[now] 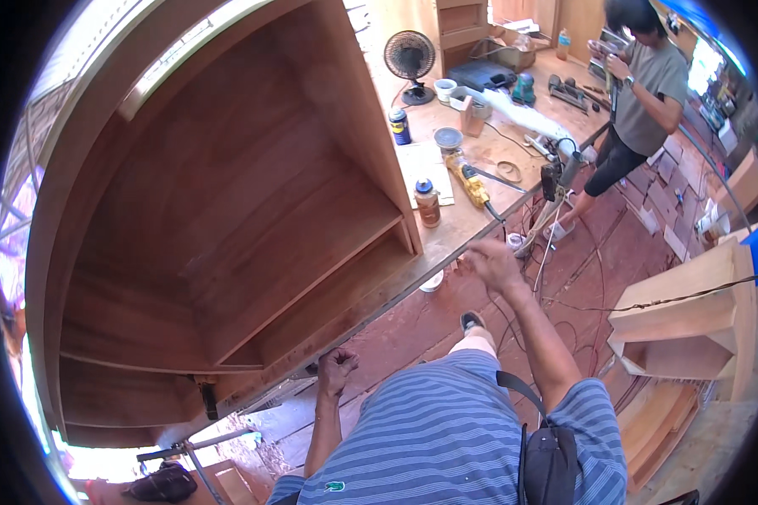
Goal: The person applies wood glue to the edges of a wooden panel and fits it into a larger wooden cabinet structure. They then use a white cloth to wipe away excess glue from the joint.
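Note:
My left hand [338, 371] is beside the front edge of the workbench, below a large wooden cabinet [269, 332]. Its fingers are curled together, and whatever they may hold is too small to make out. My right hand [493, 266] hangs in the air just off the bench edge, slightly blurred, fingers partly stretched and apart with nothing visible in them. Nearest to it on the bench are a brown bottle with a blue cap [427, 204] and a yellow power tool [468, 179]. The open-fronted cabinet has a low shelf near its lower end.
A black fan [409, 59], a blue spray can [400, 125] and several tools share the bench [501, 202]. Another person [644, 93] stands at its far right, handling something. Cables [556, 303] trail over the floor; a wooden cabinet piece [691, 316] stands at right.

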`<act>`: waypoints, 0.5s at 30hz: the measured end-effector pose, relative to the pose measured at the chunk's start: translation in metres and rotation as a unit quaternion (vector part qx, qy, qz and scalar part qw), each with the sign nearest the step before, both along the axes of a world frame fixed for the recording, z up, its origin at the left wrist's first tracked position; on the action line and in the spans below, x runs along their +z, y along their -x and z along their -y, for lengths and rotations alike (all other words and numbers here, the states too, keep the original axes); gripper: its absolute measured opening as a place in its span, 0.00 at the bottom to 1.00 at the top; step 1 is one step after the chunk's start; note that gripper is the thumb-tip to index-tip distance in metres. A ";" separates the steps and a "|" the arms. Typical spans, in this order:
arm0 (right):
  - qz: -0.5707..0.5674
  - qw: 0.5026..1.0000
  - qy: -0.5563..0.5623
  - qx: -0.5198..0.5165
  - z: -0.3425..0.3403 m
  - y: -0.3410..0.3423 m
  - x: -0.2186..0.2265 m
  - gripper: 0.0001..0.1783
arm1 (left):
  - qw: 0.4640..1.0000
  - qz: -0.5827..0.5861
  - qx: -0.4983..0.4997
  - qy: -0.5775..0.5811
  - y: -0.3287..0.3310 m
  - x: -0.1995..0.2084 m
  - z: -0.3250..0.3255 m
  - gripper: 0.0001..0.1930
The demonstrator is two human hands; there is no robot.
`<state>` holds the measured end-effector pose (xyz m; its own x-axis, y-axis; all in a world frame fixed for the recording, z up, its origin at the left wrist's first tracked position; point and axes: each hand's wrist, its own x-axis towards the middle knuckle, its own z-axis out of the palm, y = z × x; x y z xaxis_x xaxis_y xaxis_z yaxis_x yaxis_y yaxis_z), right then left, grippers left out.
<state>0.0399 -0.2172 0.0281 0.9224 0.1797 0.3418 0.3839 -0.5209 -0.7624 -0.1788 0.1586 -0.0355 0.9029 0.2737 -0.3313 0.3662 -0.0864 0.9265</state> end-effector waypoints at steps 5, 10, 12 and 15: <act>0.055 0.992 0.054 -0.102 0.053 -0.095 0.007 0.12 | 0.999 -0.029 0.000 0.043 -0.039 0.007 0.025 0.10; 0.083 0.978 0.151 -0.121 0.120 -0.208 -0.009 0.17 | 0.996 -0.047 -0.060 -0.037 -0.087 0.018 0.078 0.10; 0.045 0.966 0.220 -0.131 0.138 -0.244 -0.016 0.19 | 0.995 -0.052 -0.041 -0.069 -0.101 0.020 0.106 0.09; -0.030 0.951 0.286 -0.118 0.160 -0.303 -0.023 0.20 | 0.995 -0.080 -0.023 -0.048 -0.120 0.031 0.141 0.07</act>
